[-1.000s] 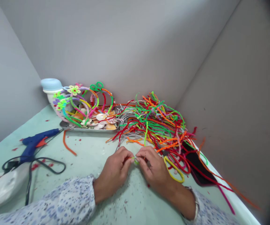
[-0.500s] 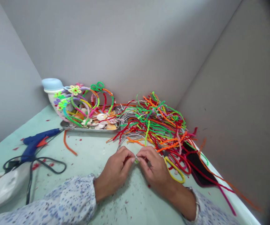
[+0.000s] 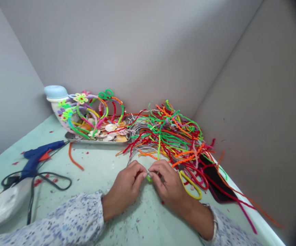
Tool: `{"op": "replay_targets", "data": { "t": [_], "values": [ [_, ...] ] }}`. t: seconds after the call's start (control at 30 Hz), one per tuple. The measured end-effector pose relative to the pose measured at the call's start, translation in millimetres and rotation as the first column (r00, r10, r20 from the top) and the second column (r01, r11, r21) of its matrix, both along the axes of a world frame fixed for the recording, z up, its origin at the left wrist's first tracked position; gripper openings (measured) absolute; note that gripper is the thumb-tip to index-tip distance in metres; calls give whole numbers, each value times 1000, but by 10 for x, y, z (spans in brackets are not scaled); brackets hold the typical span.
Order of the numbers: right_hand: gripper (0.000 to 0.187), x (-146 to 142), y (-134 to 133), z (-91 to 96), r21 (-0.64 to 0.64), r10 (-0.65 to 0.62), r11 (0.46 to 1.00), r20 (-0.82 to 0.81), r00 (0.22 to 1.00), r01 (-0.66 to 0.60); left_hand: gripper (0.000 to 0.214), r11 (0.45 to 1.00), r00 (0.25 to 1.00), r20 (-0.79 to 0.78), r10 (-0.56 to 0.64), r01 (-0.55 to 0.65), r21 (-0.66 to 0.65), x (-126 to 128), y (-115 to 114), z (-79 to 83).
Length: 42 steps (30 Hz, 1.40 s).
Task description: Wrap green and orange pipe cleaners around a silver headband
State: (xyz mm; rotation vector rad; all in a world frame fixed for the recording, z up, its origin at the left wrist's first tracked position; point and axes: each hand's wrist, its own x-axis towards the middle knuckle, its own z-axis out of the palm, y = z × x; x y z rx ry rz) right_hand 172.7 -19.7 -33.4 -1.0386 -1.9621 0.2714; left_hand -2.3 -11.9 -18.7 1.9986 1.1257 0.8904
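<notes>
Near the table's front middle, my left hand and my right hand meet fingertip to fingertip, both closed in a pinch. My left hand pinches a thin grey wire, which arcs up behind the fingers. Between the fingertips shows a small bit of lime-green pipe cleaner, pinched by my right hand. A longer lime-green strand rises behind the right hand; the fingers hide whether it is the same piece. Just right of that hand lie yellow-handled scissors, partly covered.
Beyond the hands spreads a tangled heap of coloured pipe cleaners with coiled wire. A metal tray holds shells and decorated headbands beside a white bottle. A blue glue gun, its cord and a dark phone-like slab flank them.
My fingertips have shifted slightly, and more of the lime-green piece shows between them. The whole view has drifted a little; the other things stay put.
</notes>
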Motion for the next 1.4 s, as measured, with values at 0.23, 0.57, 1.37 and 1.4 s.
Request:
{"op": "replay_targets", "data": {
  "t": [0.23, 0.57, 1.37, 1.4],
  "values": [
    [20, 17, -27, -6, 53, -122, 990, -100, 987, 128, 16, 995, 992, 94, 84, -88, 44, 9, -22, 3],
    [15, 21, -15, 12, -47, -9, 999, -28, 1000, 8, 17, 982, 970, 167, 175, -184, 38, 6, 6, 21],
    [12, -12, -138, 36, 153, -40, 988, 199, 979, 9, 14, 945, 896, 310, 318, -326, -29, 6, 19, 3],
    [12, -14, -143, 32, 171, -50, 985, 215, 975, 13, 14, 943, 893, 312, 324, -330, -33, 5, 20, 0]
  ]
}}
